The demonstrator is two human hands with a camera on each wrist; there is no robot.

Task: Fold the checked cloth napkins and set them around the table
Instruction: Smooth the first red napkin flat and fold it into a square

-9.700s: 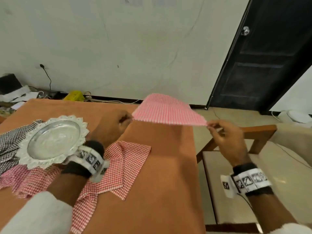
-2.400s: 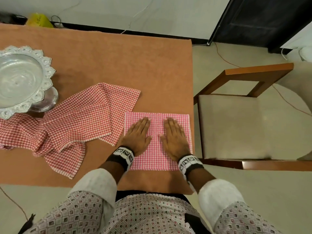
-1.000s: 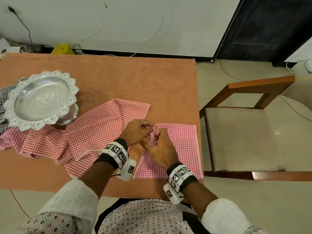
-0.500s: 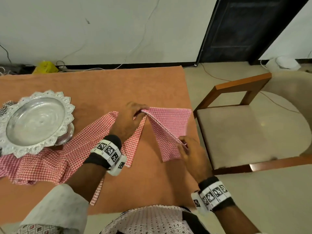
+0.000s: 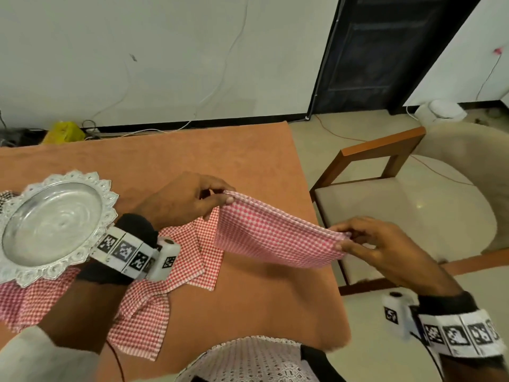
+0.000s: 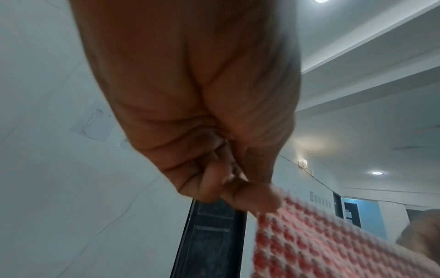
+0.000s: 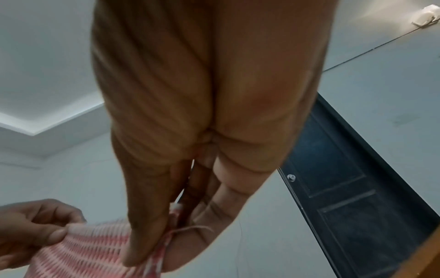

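Napkin (image 5: 272, 238), red-checked and partly folded, hangs stretched above the table (image 5: 220, 161) near its chair-side edge. Left hand (image 5: 181, 202) pinches one end; right hand (image 5: 380, 244) pinches the other. Uneven tension or a slipping pinch would probably misalign the layers and skew the fold.
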